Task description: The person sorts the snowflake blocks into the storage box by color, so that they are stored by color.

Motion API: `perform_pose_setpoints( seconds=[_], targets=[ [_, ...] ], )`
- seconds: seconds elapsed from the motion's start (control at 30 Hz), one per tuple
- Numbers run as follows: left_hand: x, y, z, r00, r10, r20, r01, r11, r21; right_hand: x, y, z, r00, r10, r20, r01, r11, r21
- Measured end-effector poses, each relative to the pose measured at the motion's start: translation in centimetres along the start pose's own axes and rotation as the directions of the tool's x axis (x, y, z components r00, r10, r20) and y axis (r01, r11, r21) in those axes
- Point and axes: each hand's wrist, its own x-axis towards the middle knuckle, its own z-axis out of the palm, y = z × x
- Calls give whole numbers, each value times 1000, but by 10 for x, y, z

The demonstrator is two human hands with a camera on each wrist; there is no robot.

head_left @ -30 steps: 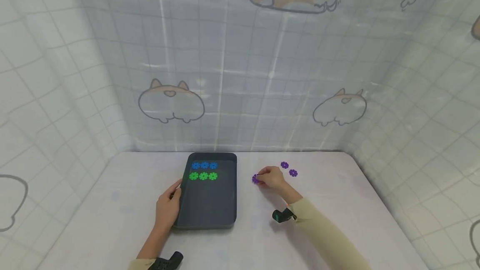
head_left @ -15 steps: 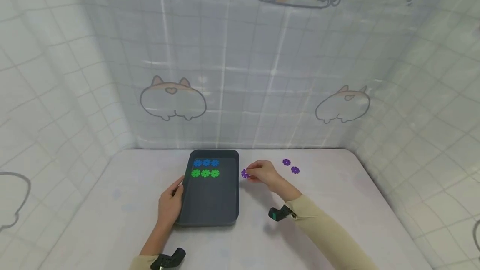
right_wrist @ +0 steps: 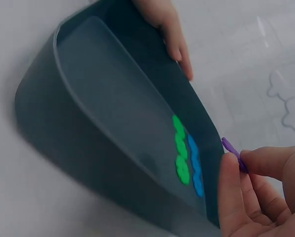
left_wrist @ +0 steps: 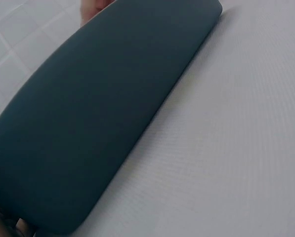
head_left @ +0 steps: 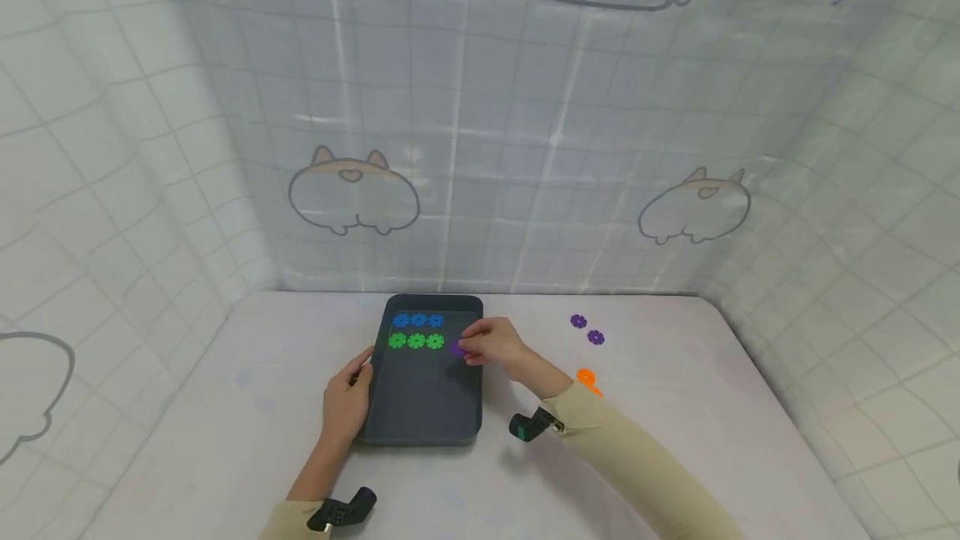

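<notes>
My right hand [head_left: 495, 342] pinches a purple snowflake disc [right_wrist: 234, 155] between thumb and fingertips, over the right side of a dark grey tray [head_left: 423, 407]. Inside the tray lie a row of three blue discs [head_left: 418, 320] and, in front of it, a row of three green discs [head_left: 416, 342]. My left hand [head_left: 347, 398] grips the tray's left rim, with the thumb near the top of the wall. The left wrist view is mostly filled by the tray's outer side.
Two more purple discs [head_left: 596, 337] lie on the white table [head_left: 660, 407] to the right of the tray. Orange pieces [head_left: 586, 377] show beside the right forearm, partly covered by the sleeve. Behind stands a curtain [head_left: 525, 123] with a grid and dog drawings.
My right hand has carried the purple disc left, from the table to over the tray. The orange pieces have come into view beside the forearm. The left hand stays at the tray's rim.
</notes>
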Motion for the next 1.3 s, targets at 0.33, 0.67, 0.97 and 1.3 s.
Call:
perform_pose_setpoints(
  seconds=[0.33,0.67,0.97,1.3],
  targets=[
    [3,-2,2,1000,0,-2,0,1000,0,10,5,32,1000,-6,12,7,999,-46],
    [-1,2,2,1000,-3,1,3,1000,-1,22,14,56,1000,-19,10,19,1000,-4],
    [-1,3,0,1000,-2,4,2,1000,-10,27,12,72,1000,-21,13,21,1000,-6],
    [-1,3,-2,1000,-1,-5,1,1000,-3,37,16,90,999,14,-35,-14,1000,-3]
  ],
)
